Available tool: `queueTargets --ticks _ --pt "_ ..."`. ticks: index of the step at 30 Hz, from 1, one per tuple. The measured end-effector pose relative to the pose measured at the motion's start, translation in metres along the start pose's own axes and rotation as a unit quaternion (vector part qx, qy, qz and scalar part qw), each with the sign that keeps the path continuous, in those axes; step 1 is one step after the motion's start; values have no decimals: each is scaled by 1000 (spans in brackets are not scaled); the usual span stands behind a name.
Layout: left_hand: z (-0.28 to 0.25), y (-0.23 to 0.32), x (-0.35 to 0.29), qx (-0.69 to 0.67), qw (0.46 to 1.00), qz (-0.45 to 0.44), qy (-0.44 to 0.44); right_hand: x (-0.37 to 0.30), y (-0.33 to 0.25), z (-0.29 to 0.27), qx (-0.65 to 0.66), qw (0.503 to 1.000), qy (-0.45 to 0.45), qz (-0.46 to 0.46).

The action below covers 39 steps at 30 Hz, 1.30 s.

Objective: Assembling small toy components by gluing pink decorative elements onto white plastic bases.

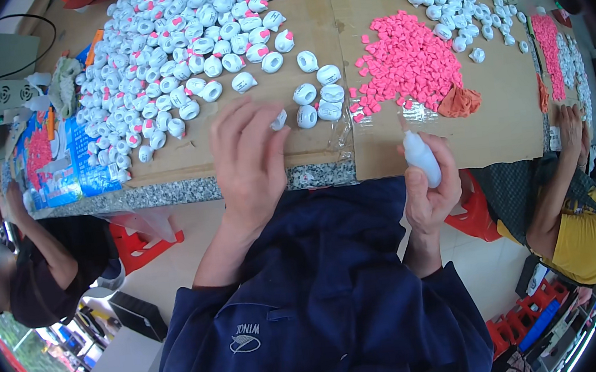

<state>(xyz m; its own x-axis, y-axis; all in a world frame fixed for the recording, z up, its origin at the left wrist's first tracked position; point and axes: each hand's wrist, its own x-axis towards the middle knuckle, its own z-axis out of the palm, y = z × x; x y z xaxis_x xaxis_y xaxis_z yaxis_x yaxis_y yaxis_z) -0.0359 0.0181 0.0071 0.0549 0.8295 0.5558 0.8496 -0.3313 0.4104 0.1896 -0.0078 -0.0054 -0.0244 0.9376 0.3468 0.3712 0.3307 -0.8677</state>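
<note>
Topping granite (191,190) beside red stools (140,248), cardboard (388,150) lies near left hand (246,155) pinching white piece (279,120), right hand (429,205) clasping bottle (420,154).

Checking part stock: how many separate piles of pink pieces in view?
3: middle pile on the cardboard, left pile on the blue sheet, right pile at far right. More may be hidden.

White bottle (422,160), pink pieces (409,60), speckled grey countertop (184,191)
</note>
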Motion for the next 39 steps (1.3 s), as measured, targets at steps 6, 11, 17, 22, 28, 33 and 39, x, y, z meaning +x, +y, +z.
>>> queueTargets --ticks 6,11,17,22,28,33,39 --pt "-6 6 -10 -576 775 -251 -69 -4 -19 -2 88 995 -25 37" --pt "-3 7 -12 -596 739 -282 -139 5 -17 -2 94 995 -33 -13" --pt "-3 13 -10 -594 724 -300 -179 5 -19 3 102 993 -55 15" --pt "-1 14 -10 -590 729 -297 -182 4 -20 3 92 993 -62 34" --pt "2 13 -12 -587 737 -285 -175 5 -21 1 86 993 -70 30" --pt "1 13 -9 -586 737 -289 -176 5 -22 1 87 994 -55 38" --pt "1 14 -10 -583 739 -290 -171 7 -22 2 90 993 -69 37"
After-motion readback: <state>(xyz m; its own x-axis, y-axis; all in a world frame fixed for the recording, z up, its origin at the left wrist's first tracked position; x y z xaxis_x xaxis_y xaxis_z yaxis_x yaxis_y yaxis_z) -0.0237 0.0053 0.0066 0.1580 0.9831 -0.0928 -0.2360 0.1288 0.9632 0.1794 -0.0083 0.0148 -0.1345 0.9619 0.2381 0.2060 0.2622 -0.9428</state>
